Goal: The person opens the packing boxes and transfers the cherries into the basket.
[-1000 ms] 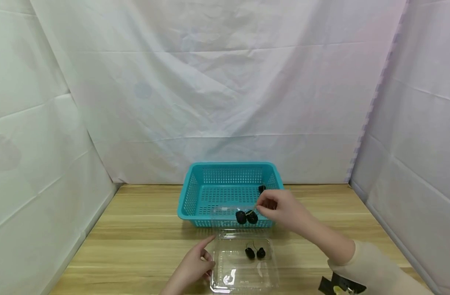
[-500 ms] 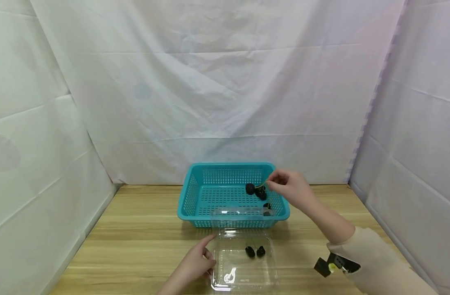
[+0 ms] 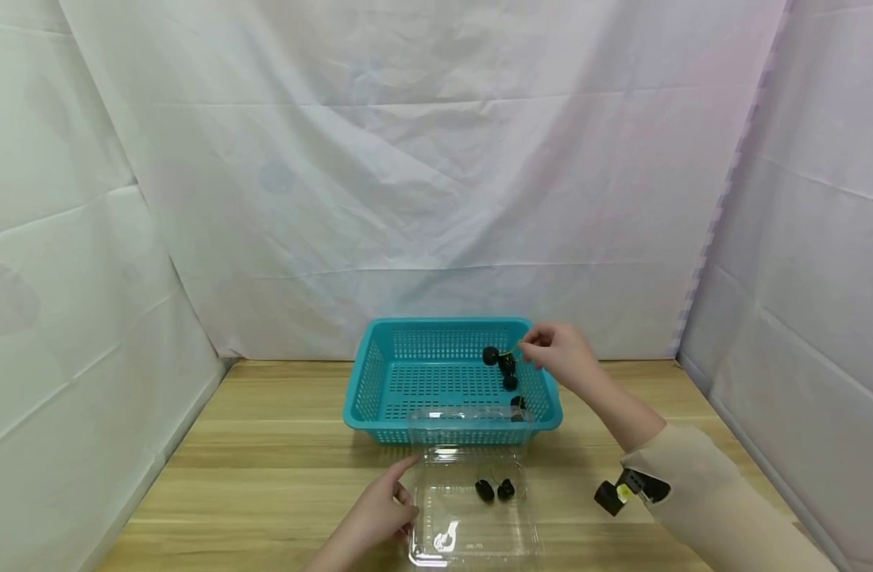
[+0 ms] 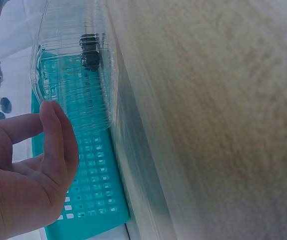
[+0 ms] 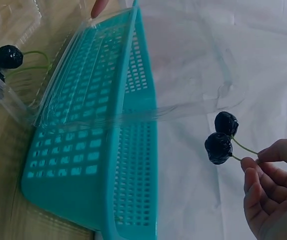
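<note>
My right hand (image 3: 561, 355) pinches the green stems of two dark cherries (image 5: 218, 148) between thumb and finger, over the right side of the teal basket (image 3: 365, 381). Other dark cherries (image 3: 518, 403) lie in the basket's right part, below the held pair. My left hand (image 3: 379, 508) is at the left edge of the clear plastic box (image 3: 443, 520), its fingers touching the rim and the index finger extended near the hinge. Two stemmed cherries (image 3: 484, 490) lie inside the box. In the left wrist view, the fingertips of my left hand (image 4: 38, 160) meet the box's edge.
The box's clear lid (image 3: 436, 425) leans open against the basket's front wall. Both stand on a wooden table (image 3: 264, 477). White cloth (image 3: 407, 183) hangs behind and at both sides. A small black device (image 3: 643, 485) is on my right sleeve.
My right hand has moved back and slightly right, carrying the cherry pair from above the lid to over the basket. My left hand has stayed at the box.
</note>
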A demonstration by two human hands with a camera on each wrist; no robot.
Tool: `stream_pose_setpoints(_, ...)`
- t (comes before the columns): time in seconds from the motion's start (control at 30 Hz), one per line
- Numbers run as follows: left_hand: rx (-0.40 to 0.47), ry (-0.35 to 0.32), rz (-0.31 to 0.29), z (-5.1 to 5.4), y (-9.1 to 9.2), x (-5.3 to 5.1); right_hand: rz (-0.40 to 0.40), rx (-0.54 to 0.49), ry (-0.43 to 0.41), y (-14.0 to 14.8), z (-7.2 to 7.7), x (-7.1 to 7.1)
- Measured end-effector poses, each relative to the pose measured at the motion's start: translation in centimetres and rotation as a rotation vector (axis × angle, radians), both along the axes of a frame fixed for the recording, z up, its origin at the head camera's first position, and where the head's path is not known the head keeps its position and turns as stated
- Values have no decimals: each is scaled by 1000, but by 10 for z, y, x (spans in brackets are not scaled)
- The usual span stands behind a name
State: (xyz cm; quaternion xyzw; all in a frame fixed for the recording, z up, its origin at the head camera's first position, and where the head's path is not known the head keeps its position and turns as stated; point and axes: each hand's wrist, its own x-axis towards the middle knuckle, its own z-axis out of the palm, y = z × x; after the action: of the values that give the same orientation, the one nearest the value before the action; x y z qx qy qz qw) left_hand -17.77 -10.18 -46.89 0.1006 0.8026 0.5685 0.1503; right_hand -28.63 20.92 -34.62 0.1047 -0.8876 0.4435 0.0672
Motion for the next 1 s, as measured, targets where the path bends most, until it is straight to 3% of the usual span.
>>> stream_pose_setpoints(0.4, 4, 5, -1, 0, 0, 1, -35, -59, -165, -5, -11, -34)
stream_pose_setpoints(0.67, 1, 2, 1, 2, 1, 1, -75, -154, -259, -4, -21, -59)
stream_pose_setpoints(1.0, 9, 8, -10, -1, -1, 3, -95, -248, -351, -2, -37, -77)
